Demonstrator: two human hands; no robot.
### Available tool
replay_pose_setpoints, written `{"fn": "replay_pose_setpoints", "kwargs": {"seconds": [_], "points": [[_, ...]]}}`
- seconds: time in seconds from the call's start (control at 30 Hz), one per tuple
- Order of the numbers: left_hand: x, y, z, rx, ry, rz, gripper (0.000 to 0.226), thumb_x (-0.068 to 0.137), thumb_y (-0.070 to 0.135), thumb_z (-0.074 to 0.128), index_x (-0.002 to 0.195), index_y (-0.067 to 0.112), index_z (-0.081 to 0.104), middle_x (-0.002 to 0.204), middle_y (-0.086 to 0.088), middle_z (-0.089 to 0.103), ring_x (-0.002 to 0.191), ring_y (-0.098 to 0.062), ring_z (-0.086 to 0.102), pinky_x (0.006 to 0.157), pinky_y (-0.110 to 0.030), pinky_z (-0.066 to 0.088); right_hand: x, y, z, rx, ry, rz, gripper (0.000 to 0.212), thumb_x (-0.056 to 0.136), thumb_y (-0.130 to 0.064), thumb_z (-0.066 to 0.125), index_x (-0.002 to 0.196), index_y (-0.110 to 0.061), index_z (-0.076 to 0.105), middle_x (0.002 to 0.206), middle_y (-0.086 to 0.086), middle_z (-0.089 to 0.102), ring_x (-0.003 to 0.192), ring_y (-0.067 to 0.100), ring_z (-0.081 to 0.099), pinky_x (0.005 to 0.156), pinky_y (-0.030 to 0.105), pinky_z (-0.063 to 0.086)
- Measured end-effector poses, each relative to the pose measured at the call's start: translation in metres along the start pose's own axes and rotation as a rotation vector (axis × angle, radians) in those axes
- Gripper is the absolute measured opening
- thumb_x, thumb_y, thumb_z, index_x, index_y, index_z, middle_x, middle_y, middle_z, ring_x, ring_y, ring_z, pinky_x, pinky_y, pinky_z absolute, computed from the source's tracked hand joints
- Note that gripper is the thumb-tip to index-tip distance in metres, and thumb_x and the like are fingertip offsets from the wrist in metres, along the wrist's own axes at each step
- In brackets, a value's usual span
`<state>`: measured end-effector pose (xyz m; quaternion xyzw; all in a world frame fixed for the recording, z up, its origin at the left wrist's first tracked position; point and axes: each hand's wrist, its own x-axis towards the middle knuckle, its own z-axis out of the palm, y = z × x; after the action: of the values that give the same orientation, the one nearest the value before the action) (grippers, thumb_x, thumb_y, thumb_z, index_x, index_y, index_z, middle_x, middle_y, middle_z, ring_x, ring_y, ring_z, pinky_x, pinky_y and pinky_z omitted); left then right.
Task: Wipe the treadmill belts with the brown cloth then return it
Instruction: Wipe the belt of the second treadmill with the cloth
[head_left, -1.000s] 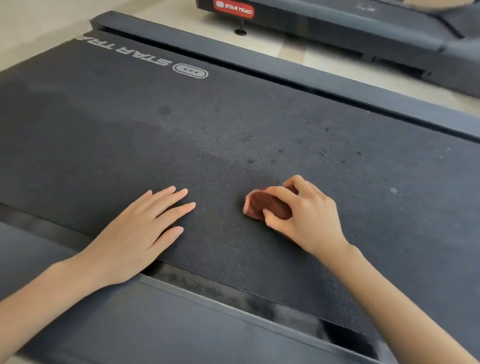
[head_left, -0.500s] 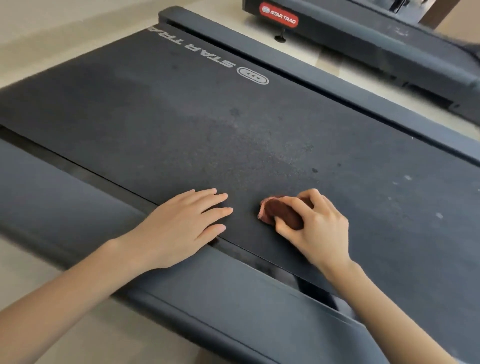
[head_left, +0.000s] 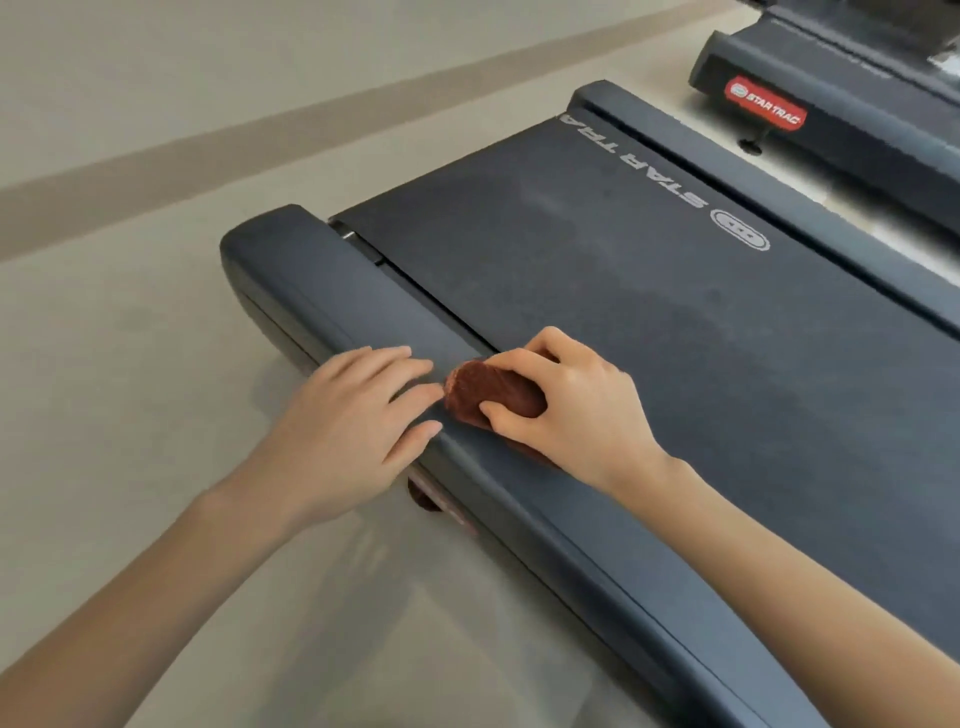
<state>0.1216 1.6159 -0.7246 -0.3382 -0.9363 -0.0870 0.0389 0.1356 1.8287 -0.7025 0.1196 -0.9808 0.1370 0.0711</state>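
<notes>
The brown cloth (head_left: 485, 392) is bunched into a small roll, and my right hand (head_left: 566, 408) grips it with thumb below and fingers curled over the top. The cloth sits on the near grey side rail (head_left: 322, 275) of the treadmill, right at the edge of the black belt (head_left: 701, 332). My left hand (head_left: 353, 421) lies flat on the same rail just left of the cloth, fingers straight and nearly touching it. The belt carries white STAR TRAC lettering near its far end.
A second treadmill (head_left: 810, 98) with a red STAR TRAC badge stands at the upper right, across a strip of floor. Beige floor (head_left: 130, 338) with a darker band lies to the left of the rail. The far side rail (head_left: 779, 192) borders the belt.
Both hands have slid left off the belt onto the near side rail, the right one carrying the cloth along. The view has swung left, showing the belt's end and the floor.
</notes>
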Motion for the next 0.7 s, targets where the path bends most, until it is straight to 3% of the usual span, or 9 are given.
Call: {"fn": "replay_pose_setpoints", "kwargs": {"seconds": [0.13,0.3,0.7], "points": [[-0.043,-0.044,-0.015,0.040,0.011,-0.238,0.050,0.089,0.038,0.033,0.115,0.012,0.066,0.115,-0.009,0.066,0.110,-0.029,0.061,0.091,-0.044,0.046,0.028,-0.043,0.016,0.012,-0.016,-0.122,0.034,0.081,-0.048,0.061,0.114,-0.037,0.064,0.101,-0.008,0.055,0.093,0.012,0.054,0.066,0.026,0.046],[-0.101,-0.078,-0.028,0.100,-0.006,-0.513,0.051,0.089,0.036,0.033,0.125,0.012,0.059,0.124,-0.010,0.061,0.119,-0.030,0.055,0.098,-0.047,0.042,0.054,-0.088,0.040,0.091,-0.044,-0.260,0.033,0.079,-0.045,0.065,0.111,-0.034,0.066,0.094,-0.007,0.056,0.086,0.014,0.057,0.061,0.029,0.049],[-0.175,-0.085,-0.040,0.175,-0.010,-1.018,0.053,0.089,0.044,0.032,0.124,0.015,0.061,0.120,-0.007,0.064,0.116,-0.028,0.057,0.099,-0.046,0.044,0.123,-0.180,0.108,0.215,-0.068,-0.667,0.033,0.065,-0.033,0.081,0.096,-0.026,0.072,0.082,-0.002,0.060,0.072,0.022,0.061,0.046,0.028,0.047]]}}
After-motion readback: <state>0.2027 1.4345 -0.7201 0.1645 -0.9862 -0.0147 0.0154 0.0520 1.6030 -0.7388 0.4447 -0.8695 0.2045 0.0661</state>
